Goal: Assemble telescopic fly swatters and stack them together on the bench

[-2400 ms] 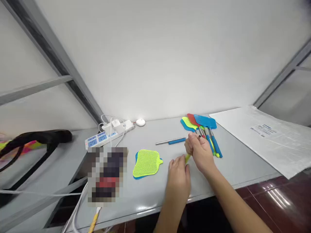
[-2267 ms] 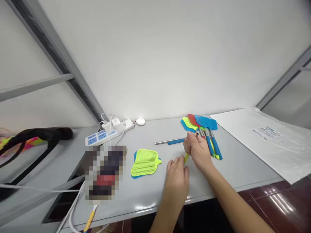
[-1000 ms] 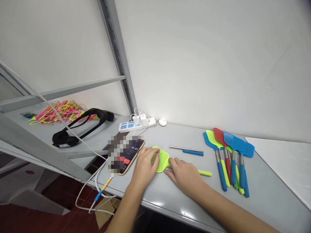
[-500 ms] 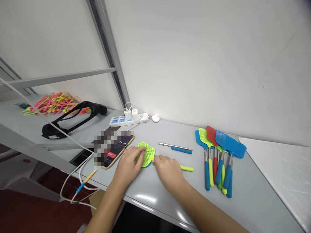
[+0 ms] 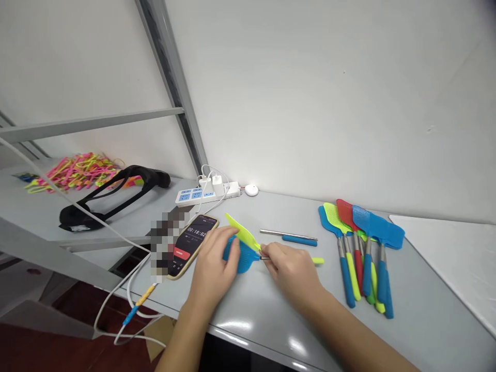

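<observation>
Two fly swatter heads lie between my hands. The yellow-green fly swatter head (image 5: 242,233) is tipped up on edge, and the blue fly swatter head (image 5: 246,257) sits just below it. My left hand (image 5: 215,258) holds the blue head by its left side, thumb on the near face. With closed fingers, my right hand (image 5: 290,266) grips the yellow-green swatter at its neck, where a short piece of metal rod shows. A yellow-green handle (image 5: 318,261) sticks out beyond that hand. Behind it lie a metal rod (image 5: 277,233) and a blue handle (image 5: 299,240).
Several assembled fly swatters (image 5: 358,253) lie fanned at the right, beside a white sheet (image 5: 445,263). A phone (image 5: 194,243) running a timer, a power strip (image 5: 209,194) and a white round device (image 5: 251,190) are left of centre. A black headset (image 5: 116,199) lies farther left.
The yellow-green head, earlier flat over the blue one, is now tipped up and away, showing the blue head. My left hand has shifted onto the blue head. The view has moved slightly.
</observation>
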`<action>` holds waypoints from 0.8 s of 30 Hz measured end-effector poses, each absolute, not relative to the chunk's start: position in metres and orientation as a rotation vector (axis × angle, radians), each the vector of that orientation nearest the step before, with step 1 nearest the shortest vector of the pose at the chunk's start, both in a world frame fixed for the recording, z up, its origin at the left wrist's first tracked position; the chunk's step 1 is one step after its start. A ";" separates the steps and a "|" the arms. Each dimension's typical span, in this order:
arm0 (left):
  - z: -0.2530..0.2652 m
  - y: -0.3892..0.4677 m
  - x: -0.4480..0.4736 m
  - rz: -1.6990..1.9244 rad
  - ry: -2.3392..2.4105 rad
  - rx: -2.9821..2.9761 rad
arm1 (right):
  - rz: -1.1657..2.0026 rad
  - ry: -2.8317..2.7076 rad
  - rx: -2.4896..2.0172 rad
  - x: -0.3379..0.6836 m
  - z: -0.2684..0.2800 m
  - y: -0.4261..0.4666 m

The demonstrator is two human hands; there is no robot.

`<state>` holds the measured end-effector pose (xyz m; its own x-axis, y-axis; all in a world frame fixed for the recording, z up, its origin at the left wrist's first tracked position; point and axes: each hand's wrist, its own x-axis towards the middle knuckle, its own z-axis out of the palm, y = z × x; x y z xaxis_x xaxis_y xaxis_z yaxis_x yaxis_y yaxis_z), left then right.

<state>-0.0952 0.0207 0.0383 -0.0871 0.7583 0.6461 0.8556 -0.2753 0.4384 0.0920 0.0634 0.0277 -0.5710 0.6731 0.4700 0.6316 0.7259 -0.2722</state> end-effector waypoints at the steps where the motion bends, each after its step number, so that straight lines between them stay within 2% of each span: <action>1: 0.046 0.024 -0.091 -1.334 -1.772 -2.048 | 0.099 -2.325 -0.957 0.092 0.026 0.063; 7: 0.115 0.076 -0.068 -1.628 -1.433 -1.975 | -0.022 -2.071 -0.912 0.105 0.037 0.068; 11: 0.136 0.132 -0.057 -2.142 -1.375 -2.070 | -0.233 -1.898 -1.051 0.129 0.066 0.078; 14: 0.122 0.158 -0.051 -2.651 -1.457 -2.404 | -0.312 -1.790 -1.091 0.145 0.080 0.092; 16: 0.105 0.161 -0.045 -2.865 -1.486 -2.416 | -0.295 -1.840 -1.085 0.153 0.080 0.100; 24: 0.055 0.136 -0.029 -2.837 -1.858 -2.132 | -0.395 -2.229 -1.219 0.185 0.055 0.114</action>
